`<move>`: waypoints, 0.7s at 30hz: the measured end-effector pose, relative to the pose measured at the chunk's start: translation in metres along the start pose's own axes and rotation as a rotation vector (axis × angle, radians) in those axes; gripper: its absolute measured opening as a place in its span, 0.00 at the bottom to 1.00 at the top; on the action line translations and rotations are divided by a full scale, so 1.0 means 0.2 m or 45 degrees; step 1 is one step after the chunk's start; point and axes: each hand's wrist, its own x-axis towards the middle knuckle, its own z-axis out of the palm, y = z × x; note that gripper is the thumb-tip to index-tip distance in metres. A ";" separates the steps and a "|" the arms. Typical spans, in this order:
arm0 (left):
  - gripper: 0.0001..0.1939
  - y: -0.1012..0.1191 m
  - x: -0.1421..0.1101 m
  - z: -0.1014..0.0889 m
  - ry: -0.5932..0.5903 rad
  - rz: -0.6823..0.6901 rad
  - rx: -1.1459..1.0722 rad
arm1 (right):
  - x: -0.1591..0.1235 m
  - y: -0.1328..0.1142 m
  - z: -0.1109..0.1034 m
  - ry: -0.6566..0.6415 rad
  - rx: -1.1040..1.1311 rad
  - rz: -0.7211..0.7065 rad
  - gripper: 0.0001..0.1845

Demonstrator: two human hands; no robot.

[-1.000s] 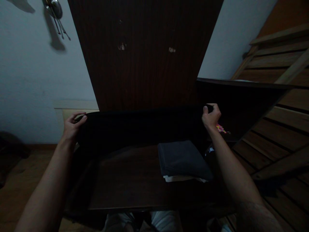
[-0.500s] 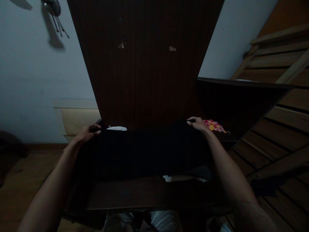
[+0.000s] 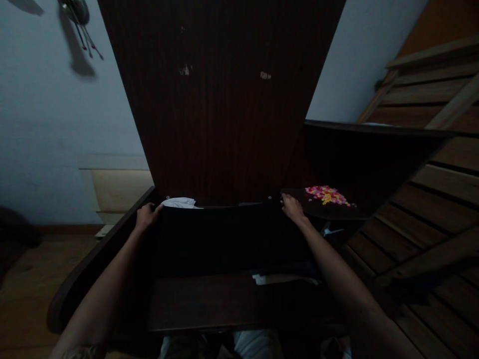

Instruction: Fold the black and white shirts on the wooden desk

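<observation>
A tall dark wooden panel (image 3: 224, 109) rises behind everything, with slatted wooden boards (image 3: 441, 184) slanting along the right side. In front of the panel lies a dark wooden surface (image 3: 198, 306). Over its far part, a black cloth (image 3: 224, 242) stretches between the two hands, its near edge short of the surface's front. The left hand (image 3: 148, 215) pinches the cloth's far left corner; the right hand (image 3: 293, 207) grips its far right corner. Beyond the right hand sits a pink-and-yellow cluster (image 3: 327, 195), and just beside the left fingertips, a smaller white fabric piece (image 3: 180, 202)
</observation>
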 end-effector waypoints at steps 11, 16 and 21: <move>0.23 -0.01 -0.08 0.05 -0.155 -0.041 -0.465 | 0.00 -0.02 0.16 -0.193 -0.068 0.144 0.19; 0.19 0.02 -0.13 0.00 -0.030 -0.017 -0.425 | 0.00 -0.03 0.13 -0.277 -0.080 0.151 0.19; 0.18 0.05 -0.06 -0.14 0.109 -0.049 -0.249 | -0.02 -0.06 0.07 -0.285 -0.136 0.056 0.23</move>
